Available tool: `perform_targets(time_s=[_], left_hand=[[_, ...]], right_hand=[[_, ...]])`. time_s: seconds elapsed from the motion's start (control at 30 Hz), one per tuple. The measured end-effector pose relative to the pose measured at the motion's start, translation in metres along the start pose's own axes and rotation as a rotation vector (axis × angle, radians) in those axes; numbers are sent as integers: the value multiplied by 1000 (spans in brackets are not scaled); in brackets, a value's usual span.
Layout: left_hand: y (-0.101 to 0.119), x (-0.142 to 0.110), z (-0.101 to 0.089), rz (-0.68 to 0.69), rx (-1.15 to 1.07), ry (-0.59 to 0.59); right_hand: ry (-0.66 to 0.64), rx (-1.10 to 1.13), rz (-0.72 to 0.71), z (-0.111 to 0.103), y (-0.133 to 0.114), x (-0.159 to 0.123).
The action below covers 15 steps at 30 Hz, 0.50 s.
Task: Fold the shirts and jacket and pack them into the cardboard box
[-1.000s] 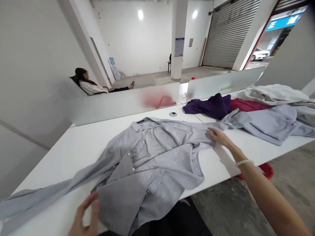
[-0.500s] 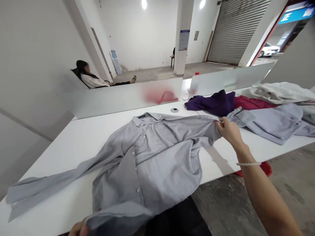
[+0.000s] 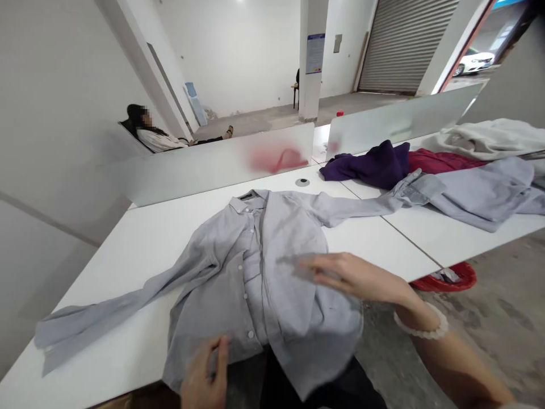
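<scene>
On white table point(image 3: 128, 255), grey shirt point(image 3: 272, 267), both hands flat on it

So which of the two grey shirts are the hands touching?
The grey shirt spread out flat in front, buttons showing. Both the left hand and right hand rest on it; the other grey shirt lies crumpled far right.

A grey button-up shirt point(image 3: 255, 272) lies spread on the white table point(image 3: 374, 238), its sleeves stretched out to both sides. The right hand point(image 3: 349, 275) rests flat on the shirt's front panel; the left hand point(image 3: 204, 380) touches its hem at the table's near edge. A purple garment point(image 3: 370, 165) lies beyond.
</scene>
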<state>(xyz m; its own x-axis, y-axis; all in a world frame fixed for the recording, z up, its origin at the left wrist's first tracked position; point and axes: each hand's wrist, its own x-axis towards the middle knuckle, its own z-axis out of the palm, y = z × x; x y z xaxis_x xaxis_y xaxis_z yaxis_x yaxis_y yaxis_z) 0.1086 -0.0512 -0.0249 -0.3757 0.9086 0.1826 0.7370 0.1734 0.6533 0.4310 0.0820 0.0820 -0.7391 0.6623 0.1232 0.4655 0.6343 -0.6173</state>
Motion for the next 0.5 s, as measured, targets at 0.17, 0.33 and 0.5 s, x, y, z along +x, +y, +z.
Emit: perform_targets(time_s=[0.17, 0.33, 0.5], left_hand=[[8, 20, 40, 298, 5, -72], [-10, 27, 58, 403, 138, -147], [17, 75, 45, 528, 253, -252]], right_hand=[[317, -213, 460, 28, 85, -41], [255, -242, 360, 56, 96, -65], [314, 53, 359, 59, 65, -65]])
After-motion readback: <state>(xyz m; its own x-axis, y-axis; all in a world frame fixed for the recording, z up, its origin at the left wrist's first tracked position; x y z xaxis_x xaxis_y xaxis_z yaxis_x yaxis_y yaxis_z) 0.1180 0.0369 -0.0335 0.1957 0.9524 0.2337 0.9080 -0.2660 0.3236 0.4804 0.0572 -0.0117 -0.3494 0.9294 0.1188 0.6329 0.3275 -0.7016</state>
